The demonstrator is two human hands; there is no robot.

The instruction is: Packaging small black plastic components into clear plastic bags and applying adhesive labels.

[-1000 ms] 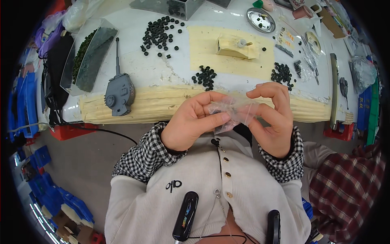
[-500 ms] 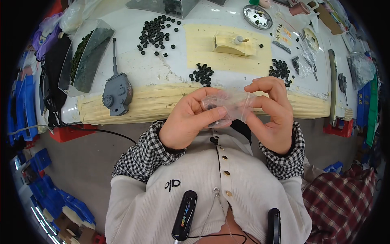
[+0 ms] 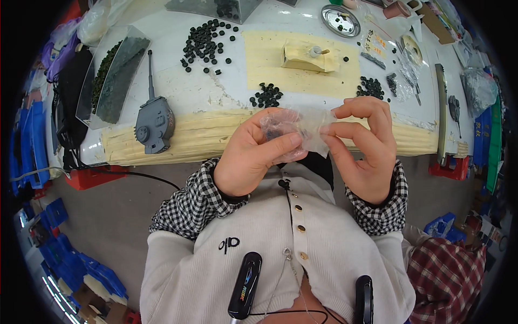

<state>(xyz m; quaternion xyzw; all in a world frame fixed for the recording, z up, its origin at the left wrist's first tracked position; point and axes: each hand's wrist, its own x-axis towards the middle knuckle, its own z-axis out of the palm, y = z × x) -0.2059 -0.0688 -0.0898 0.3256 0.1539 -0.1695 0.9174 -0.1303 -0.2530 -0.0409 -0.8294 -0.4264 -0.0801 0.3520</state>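
A small clear plastic bag (image 3: 312, 125) with something dark inside is held in front of my body, over the table's near edge. My left hand (image 3: 245, 154) is closed round the bag's filled part, thumb on top. At the bag's other end, my right hand (image 3: 367, 146) pinches the edge between thumb and fingers. What lies in the bag is too blurred to name. Just beyond the hands are two small piles of black wheels, one pile (image 3: 266, 95) near the left hand and another pile (image 3: 370, 88) near the right.
A grey model tank turret (image 3: 155, 124) lies left, beside a clear bin (image 3: 113, 81) of small dark parts. A larger spread of black wheels (image 3: 205, 46) lies farther back. A yellowish block (image 3: 307, 56) sits on a pale yellow sheet; a round metal dish (image 3: 340, 21) stands beyond.
The right hand has shifted slightly right and its fingers have moved along the bag's edge. The bag has tilted a little and lifted with the left hand.
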